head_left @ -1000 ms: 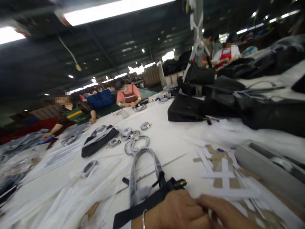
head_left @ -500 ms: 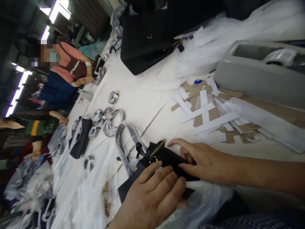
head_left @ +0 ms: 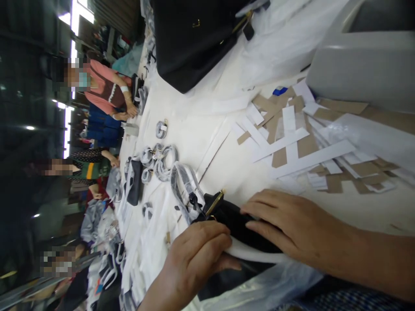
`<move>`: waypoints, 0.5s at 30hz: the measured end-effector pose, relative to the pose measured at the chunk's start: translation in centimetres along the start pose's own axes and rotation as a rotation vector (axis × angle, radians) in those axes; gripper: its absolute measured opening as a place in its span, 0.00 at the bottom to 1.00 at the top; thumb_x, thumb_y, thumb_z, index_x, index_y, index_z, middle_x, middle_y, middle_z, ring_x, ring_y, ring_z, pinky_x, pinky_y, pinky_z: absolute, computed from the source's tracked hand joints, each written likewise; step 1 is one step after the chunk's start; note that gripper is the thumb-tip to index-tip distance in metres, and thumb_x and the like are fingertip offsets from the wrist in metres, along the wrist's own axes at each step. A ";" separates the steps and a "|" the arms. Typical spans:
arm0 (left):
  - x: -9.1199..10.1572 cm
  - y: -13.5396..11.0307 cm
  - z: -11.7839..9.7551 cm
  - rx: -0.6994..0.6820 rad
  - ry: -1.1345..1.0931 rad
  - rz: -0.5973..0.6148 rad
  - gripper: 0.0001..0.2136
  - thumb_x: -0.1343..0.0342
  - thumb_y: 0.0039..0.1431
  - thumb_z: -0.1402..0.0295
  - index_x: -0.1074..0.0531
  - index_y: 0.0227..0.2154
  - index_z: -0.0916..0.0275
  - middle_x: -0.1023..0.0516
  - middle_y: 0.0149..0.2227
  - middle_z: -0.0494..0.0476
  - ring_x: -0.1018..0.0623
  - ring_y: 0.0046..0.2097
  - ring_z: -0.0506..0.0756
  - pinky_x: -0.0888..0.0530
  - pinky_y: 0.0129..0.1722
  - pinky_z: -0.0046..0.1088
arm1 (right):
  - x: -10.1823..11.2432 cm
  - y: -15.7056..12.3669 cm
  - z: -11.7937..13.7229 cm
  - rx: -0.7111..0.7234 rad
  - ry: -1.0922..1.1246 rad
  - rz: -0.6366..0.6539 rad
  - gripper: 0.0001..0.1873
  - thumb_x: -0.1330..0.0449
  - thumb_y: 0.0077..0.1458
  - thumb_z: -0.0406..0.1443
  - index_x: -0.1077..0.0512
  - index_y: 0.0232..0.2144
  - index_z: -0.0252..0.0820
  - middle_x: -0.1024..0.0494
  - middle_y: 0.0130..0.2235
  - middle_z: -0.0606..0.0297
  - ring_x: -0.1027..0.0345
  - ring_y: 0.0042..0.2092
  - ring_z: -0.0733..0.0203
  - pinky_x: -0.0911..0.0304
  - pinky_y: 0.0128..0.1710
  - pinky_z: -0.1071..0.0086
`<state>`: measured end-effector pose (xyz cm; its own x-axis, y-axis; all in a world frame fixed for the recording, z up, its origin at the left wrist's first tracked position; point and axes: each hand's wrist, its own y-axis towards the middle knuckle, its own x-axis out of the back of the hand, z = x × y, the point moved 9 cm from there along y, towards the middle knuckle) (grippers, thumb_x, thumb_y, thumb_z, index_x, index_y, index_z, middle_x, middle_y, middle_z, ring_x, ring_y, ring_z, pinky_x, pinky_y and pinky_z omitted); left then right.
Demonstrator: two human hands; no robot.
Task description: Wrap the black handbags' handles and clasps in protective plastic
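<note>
A black handbag (head_left: 233,218) lies on the table in front of me, with a gold zipper (head_left: 215,204) at one end. Its handles (head_left: 184,185) are wrapped in clear plastic and stretch out past that end. My left hand (head_left: 197,250) is closed on the bag's near edge, fingers over it and thumb beneath. My right hand (head_left: 292,224) grips the bag's other edge, fingers together and thumb on the black material. A white padded-looking strip (head_left: 256,254) runs along the bag between my hands. The fingertips of my left hand are partly hidden.
Cut white and brown card strips (head_left: 298,151) lie in a pile beyond my right hand, beside a grey bin (head_left: 359,69). A large black bag (head_left: 191,47) stands farther up the table. Plastic-wrapped straps (head_left: 162,160) lie nearby. Co-workers, one in a pink sleeve (head_left: 100,103), stand along the far side.
My left hand has gone from lying over the bag to gripping its edge. My right hand's fingers have come together on the bag. The white strip now shows; the view has shifted.
</note>
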<state>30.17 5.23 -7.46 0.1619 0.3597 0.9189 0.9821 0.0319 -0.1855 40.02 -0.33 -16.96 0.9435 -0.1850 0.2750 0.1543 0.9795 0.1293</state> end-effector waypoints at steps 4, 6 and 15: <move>0.3 0.0 0.8 0.072 -0.081 0.012 0.14 0.39 0.61 0.64 0.30 0.46 0.65 0.22 0.46 0.60 0.23 0.49 0.53 0.26 0.50 0.23 | 0.1 -0.6 2.7 0.105 0.081 0.076 0.10 0.41 0.62 0.42 0.25 0.41 0.44 0.23 0.39 0.63 0.29 0.38 0.60 0.34 0.37 0.68; 1.0 0.3 2.0 0.185 -0.098 -0.049 0.09 0.45 0.66 0.65 0.30 0.46 0.62 0.23 0.46 0.58 0.23 0.49 0.52 0.26 0.48 0.23 | -0.6 -1.0 3.2 0.100 0.077 0.104 0.07 0.41 0.61 0.38 0.25 0.41 0.45 0.23 0.37 0.66 0.29 0.34 0.63 0.34 0.33 0.70; 0.1 2.0 6.0 0.617 0.204 0.198 0.12 0.44 0.62 0.54 0.30 0.40 0.56 0.25 0.34 0.51 0.23 0.35 0.57 0.30 0.32 0.32 | -1.0 -1.5 4.4 0.218 -0.101 -0.021 0.14 0.46 0.61 0.34 0.27 0.48 0.42 0.21 0.46 0.62 0.26 0.40 0.58 0.29 0.36 0.66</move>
<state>31.60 10.94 -9.84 0.4075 0.2320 0.8833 0.7075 0.5313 -0.4659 37.58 -1.98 -13.28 0.9049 -0.2228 0.3628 0.0963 0.9372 0.3354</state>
